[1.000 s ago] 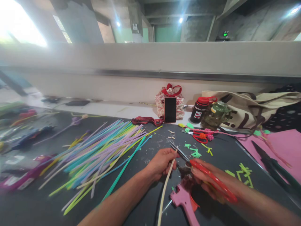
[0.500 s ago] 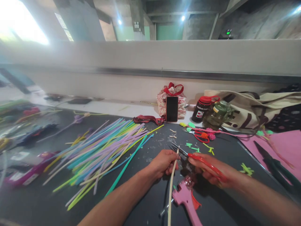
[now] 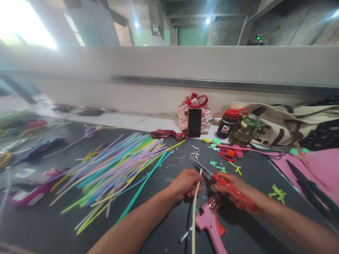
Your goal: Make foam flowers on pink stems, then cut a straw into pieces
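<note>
one cream straw (image 3: 194,208) in left-hand (image 3: 185,183) grip, red scissors (image 3: 225,185) touching its tip

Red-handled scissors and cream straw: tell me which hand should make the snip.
Right. The right hand already grips the red-handled scissors, blades open beside the tip of the long cream plastic straw. The left hand pinches that straw near its top, steadying it.

A phone (image 3: 194,122) leans against a floral bag (image 3: 185,114).
</note>
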`<state>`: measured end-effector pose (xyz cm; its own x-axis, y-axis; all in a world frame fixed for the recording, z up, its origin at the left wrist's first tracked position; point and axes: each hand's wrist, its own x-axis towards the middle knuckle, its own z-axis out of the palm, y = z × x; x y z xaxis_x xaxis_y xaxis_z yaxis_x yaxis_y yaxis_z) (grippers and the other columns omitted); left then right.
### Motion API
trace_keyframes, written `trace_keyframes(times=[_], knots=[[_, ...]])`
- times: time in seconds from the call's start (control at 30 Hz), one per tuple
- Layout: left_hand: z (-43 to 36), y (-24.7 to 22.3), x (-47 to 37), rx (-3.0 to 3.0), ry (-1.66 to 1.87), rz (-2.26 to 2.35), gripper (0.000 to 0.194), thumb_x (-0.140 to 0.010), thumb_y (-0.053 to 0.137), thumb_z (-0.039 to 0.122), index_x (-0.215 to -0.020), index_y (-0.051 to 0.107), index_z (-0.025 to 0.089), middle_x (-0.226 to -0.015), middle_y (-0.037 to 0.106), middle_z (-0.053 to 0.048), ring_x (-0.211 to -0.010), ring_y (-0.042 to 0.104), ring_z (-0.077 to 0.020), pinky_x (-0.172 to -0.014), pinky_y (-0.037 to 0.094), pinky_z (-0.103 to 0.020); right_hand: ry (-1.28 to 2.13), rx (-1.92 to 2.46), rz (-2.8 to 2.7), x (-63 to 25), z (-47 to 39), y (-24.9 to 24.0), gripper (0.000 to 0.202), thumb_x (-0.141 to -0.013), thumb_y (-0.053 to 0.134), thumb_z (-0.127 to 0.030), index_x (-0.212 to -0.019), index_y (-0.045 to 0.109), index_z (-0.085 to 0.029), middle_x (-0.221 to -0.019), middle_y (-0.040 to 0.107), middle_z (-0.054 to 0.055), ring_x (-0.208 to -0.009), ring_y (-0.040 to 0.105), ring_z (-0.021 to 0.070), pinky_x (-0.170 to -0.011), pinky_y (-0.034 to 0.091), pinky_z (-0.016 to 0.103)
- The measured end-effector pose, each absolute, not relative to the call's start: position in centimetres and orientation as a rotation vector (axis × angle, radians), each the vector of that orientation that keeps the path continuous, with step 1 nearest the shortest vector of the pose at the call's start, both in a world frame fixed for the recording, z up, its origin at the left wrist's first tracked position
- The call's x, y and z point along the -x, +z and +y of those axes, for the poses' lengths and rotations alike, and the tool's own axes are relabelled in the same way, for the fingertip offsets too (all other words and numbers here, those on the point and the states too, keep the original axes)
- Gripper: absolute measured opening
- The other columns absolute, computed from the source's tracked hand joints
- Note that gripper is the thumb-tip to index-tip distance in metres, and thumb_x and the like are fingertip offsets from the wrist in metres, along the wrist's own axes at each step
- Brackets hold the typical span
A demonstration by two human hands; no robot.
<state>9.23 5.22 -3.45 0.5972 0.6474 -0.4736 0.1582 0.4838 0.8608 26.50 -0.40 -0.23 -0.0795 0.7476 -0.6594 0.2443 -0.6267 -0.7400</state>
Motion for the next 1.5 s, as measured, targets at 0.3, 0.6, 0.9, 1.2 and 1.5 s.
trace_keyframes(times=[0.3, 0.6, 0.9, 1.2, 1.5], knots=[[5.5, -2.8, -8.8, -0.994, 0.506, 0.878, 0.013, -0.069, 0.048, 0.027, -0.073, 0.050, 0.015, -0.041, 0.050, 0.006, -0.022, 0.032, -0.0029, -0.025, 0.017, -0.015, 1.732, 1.699, -0.983, -26.7, -3.0, 3.3, 0.029, -0.073, 0.054, -0.049, -0.082, 0.044, -0.024, -0.057, 0.042, -0.008, -0.037, 0.039, 0.0017, -0.031, 0.026, 0.010], [5.1, -1.9, -8.8, -0.959, 0.521, 0.804, 0.016, -0.069, 0.051, 0.030, -0.076, 0.050, 0.015, -0.041, 0.049, 0.007, -0.023, 0.029, -0.0023, -0.026, 0.014, -0.014, 1.796, 1.553, -1.177, -26.3, -4.1, 2.4, 0.032, -0.076, 0.050, -0.052, -0.079, 0.042, -0.021, -0.057, 0.041, -0.008, -0.034, 0.036, 0.0007, -0.031, 0.028, 0.010], [5.1, -2.0, -8.7, -1.016, 0.444, 0.841, 0.017, -0.069, 0.049, 0.031, -0.076, 0.052, 0.015, -0.039, 0.046, 0.007, -0.023, 0.028, -0.0027, -0.027, 0.015, -0.015, 1.787, 1.636, -1.153, -25.2, -3.0, 1.8, 0.035, -0.072, 0.052, -0.055, -0.083, 0.042, -0.024, -0.054, 0.038, -0.010, -0.033, 0.032, 0.0012, -0.028, 0.024, 0.010], [5.6, -2.6, -8.6, -1.015, 0.376, 0.910, 0.018, -0.067, 0.051, 0.030, -0.075, 0.054, 0.014, -0.040, 0.048, 0.007, -0.024, 0.028, -0.0020, -0.029, 0.014, -0.015, 1.866, 1.735, -0.936, -25.7, -1.4, 1.6, 0.034, -0.070, 0.059, -0.048, -0.092, 0.045, -0.026, -0.053, 0.038, -0.011, -0.030, 0.025, -0.0018, -0.028, 0.013, 0.008], [5.6, -3.2, -8.8, -1.057, 0.342, 0.930, 0.011, -0.067, 0.047, 0.024, -0.069, 0.053, 0.014, -0.038, 0.049, 0.006, -0.023, 0.031, -0.0034, -0.028, 0.017, -0.015, 1.811, 1.790, -1.091, -26.0, -0.6, 1.1, 0.028, -0.071, 0.057, -0.046, -0.080, 0.046, -0.022, -0.055, 0.040, -0.010, -0.029, 0.025, -0.0011, -0.027, 0.010, 0.011]])
